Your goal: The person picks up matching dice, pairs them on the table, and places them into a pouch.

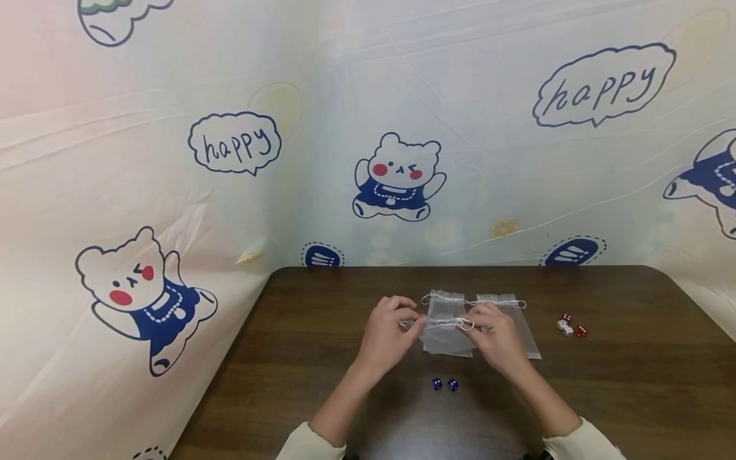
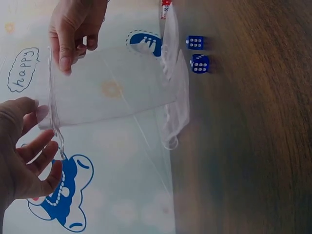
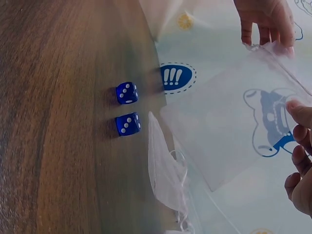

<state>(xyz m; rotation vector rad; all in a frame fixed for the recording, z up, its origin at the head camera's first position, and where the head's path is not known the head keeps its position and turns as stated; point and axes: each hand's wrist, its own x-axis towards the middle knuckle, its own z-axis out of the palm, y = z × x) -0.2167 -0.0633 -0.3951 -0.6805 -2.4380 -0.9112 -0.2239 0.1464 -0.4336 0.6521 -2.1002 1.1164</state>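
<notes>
A sheer white drawstring pouch is held up over the table, stretched between both hands. My left hand pinches its gathered mouth at the left end, thumb against fingertips. At the other end of the mouth, my right hand pinches the fabric, with white cord loops near its fingers. Behind it, two similar pouches lie on the table: one pouch partly covered by the held one, another pouch partly behind my right hand. Two blue dice sit on the table nearer to me than the pouches.
Right of the pouches is a small cluster of white dice and red dice. The dark wooden table ends at a cloth backdrop printed with cartoon bears and words.
</notes>
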